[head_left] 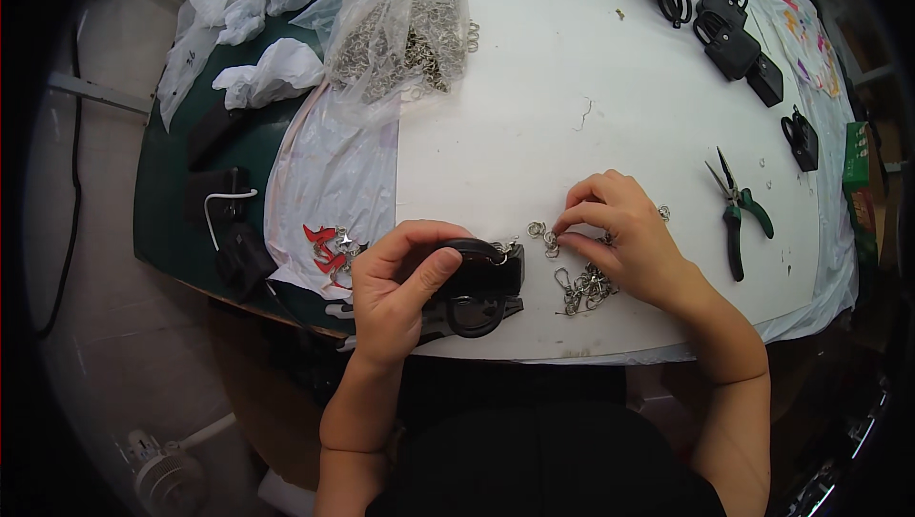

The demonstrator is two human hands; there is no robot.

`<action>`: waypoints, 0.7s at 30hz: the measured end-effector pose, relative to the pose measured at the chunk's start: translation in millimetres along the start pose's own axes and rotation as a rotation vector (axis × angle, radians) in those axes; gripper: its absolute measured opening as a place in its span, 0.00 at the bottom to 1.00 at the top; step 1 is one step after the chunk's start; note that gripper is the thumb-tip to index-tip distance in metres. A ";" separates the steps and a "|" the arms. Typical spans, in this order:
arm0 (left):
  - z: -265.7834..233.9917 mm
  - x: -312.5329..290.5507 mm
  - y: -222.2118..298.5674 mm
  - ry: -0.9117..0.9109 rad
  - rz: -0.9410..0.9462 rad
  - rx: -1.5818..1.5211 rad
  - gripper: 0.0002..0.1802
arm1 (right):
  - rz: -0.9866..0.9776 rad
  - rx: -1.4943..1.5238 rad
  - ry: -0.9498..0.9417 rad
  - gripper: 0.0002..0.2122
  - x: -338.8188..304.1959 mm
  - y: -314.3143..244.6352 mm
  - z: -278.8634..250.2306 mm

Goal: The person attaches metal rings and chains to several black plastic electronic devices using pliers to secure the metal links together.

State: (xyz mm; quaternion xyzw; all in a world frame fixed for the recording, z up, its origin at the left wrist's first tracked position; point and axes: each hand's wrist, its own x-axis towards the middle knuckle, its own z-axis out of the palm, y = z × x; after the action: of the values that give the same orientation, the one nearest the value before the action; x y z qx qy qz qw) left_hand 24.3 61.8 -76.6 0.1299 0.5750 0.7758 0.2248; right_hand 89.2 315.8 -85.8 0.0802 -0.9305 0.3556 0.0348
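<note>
My left hand (393, 290) is closed around a small black case (496, 274) with rounded black loop handles, at the near edge of the table. A metal ring or clasp shows at the case's upper right corner. Just right of it, my right hand (620, 231) pinches at small silver metal rings (545, 236), fingertips together. Below that hand lies a loose pile of silver chains and snap hooks (586, 288). Beneath the case, a dark tool with grey jaws (434, 326) lies partly hidden. To the left rest red high-heel-shaped charms (329, 255) with metal fittings.
Green-handled long-nose pliers (734, 217) lie at the right. Several black cases with loops (729, 40) line the far right. A clear bag of metal hooks (400, 36) stands at the back left, near white plastic bags (272, 74). A white cable (212, 217) lies among black boxes at left.
</note>
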 end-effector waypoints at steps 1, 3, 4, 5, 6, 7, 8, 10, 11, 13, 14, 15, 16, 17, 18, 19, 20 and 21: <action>-1.1 -0.4 -1.0 -0.023 0.053 0.001 0.09 | -0.014 0.017 0.006 0.05 -0.1 -0.5 0.8; -2.8 -1.3 -2.5 -0.070 0.157 0.002 0.10 | -0.040 0.049 0.018 0.04 -0.5 -2.0 1.6; -3.8 -1.7 -1.9 -0.099 0.213 0.020 0.10 | -0.011 0.089 0.038 0.04 -1.8 -2.6 2.8; -5.1 -1.9 -0.9 -0.128 0.269 0.038 0.11 | 0.019 0.129 0.058 0.04 -3.8 -3.1 3.8; -6.1 -2.3 -0.3 -0.157 0.326 0.056 0.11 | 0.046 0.168 0.078 0.04 -5.0 -3.1 4.5; -6.7 -3.0 -0.3 -0.167 0.369 0.072 0.12 | 0.063 0.190 0.081 0.04 -5.9 -3.9 3.7; -7.4 -3.9 -0.5 -0.177 0.413 0.088 0.12 | 0.079 0.213 0.082 0.03 -6.7 -5.3 1.5; -7.4 -5.2 1.5 -0.198 0.489 0.130 0.14 | 0.110 0.264 0.084 0.03 -7.7 -5.2 -0.9; -6.9 -6.0 3.8 -0.208 0.521 0.157 0.14 | 0.124 0.293 0.083 0.03 -8.2 -4.3 -1.4; -2.3 -7.1 11.7 -0.212 0.549 0.225 0.16 | 0.164 0.320 0.060 0.03 -9.8 -2.8 -5.9; -1.4 -8.4 14.6 -0.224 0.567 0.256 0.15 | 0.186 0.322 0.037 0.03 -10.3 -2.4 -8.4; -1.2 -10.1 17.5 -0.233 0.585 0.290 0.15 | 0.205 0.325 0.012 0.03 -10.2 -2.6 -10.9; -0.3 -11.8 20.5 -0.241 0.604 0.323 0.15 | 0.218 0.319 -0.002 0.03 -9.8 -3.6 -13.9; 2.0 -13.7 24.6 -0.224 0.615 0.377 0.14 | 0.231 0.312 -0.016 0.03 -9.4 -5.2 -17.3; 3.1 -15.6 27.1 -0.231 0.626 0.406 0.14 | 0.246 0.307 -0.032 0.03 -9.4 -6.0 -19.0; 3.8 -17.3 29.4 -0.239 0.636 0.434 0.13 | 0.263 0.321 -0.037 0.03 -9.1 -6.5 -20.2; 4.3 -18.7 31.1 -0.246 0.646 0.463 0.12 | 0.280 0.334 -0.042 0.03 -8.8 -6.8 -21.2; 4.9 -19.6 32.6 -0.254 0.652 0.475 0.12 | 0.297 0.348 -0.046 0.03 -8.7 -7.1 -21.8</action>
State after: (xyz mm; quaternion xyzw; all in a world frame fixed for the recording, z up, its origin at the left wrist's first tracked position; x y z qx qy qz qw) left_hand 37.0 48.4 -43.1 0.4476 0.6345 0.6302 0.0006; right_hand 99.2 326.2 -65.9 -0.0448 -0.8573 0.5101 -0.0536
